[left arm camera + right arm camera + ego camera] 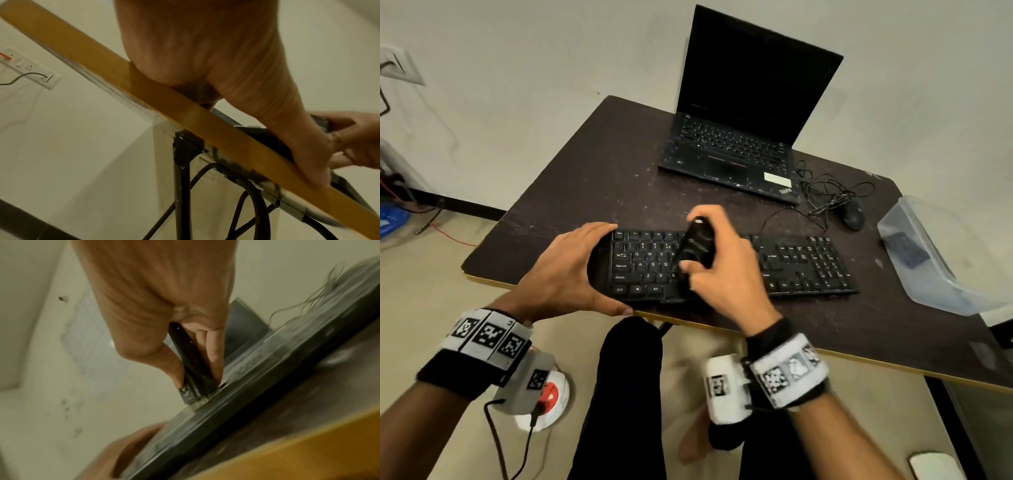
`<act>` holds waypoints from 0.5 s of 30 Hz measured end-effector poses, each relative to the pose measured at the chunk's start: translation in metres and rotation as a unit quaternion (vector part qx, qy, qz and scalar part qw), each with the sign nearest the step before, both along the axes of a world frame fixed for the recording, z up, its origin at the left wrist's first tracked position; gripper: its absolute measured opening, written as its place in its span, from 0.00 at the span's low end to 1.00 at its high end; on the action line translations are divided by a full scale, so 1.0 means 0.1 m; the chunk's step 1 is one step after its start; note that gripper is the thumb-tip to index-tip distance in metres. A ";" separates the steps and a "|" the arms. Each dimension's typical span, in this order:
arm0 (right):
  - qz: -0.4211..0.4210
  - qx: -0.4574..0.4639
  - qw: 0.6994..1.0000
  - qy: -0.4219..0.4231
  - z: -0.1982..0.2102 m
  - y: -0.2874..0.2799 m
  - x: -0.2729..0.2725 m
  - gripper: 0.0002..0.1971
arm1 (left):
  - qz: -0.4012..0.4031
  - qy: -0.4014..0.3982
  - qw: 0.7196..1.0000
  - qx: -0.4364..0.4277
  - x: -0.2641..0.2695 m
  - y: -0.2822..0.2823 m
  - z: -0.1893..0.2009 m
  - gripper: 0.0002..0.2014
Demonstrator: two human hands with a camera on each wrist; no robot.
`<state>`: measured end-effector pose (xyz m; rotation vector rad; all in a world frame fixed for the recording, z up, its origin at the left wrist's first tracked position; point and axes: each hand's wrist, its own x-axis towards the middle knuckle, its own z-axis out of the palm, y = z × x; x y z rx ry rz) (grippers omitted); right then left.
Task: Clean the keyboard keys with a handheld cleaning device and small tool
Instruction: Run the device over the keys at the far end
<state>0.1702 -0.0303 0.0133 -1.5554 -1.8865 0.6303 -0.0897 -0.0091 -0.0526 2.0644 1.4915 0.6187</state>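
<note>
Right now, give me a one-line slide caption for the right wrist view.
Right hand grips a dark-handled brush, bristles on the black keyboard at the table edge.

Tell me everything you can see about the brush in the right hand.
The brush is small, with a dark glossy handle, a metal ferrule and short pale bristles. The right hand grips it steeply tilted, bristles down on the keys of the black keyboard, left of its middle. The left hand holds the keyboard's left end.

Black keyboard [808, 267], dark brown table [592, 185]
</note>
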 end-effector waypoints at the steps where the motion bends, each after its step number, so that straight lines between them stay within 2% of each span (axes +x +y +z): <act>1: 0.033 0.011 0.999 -0.006 -0.03 -0.01 -0.27 0.34 | 0.000 -0.007 1.000 0.003 0.00 0.00 0.00 0.66; 4: 0.105 0.028 0.994 -0.016 -0.03 -0.04 -0.72 0.33 | -0.002 -0.027 0.999 0.017 0.04 -0.02 0.04 0.55; 6: 0.099 0.012 0.995 -0.013 -0.02 0.03 -0.70 0.33 | -0.001 -0.029 1.000 0.012 0.03 -0.01 0.03 0.56; 10: -0.003 0.008 0.999 -0.045 0.04 0.31 0.01 0.34 | -0.001 -0.004 1.000 0.001 -0.02 0.03 -0.04 0.68; 15: -0.188 -0.026 0.978 -0.085 0.14 0.52 1.23 0.32 | -0.005 -0.008 1.000 0.013 -0.01 0.01 -0.02 0.69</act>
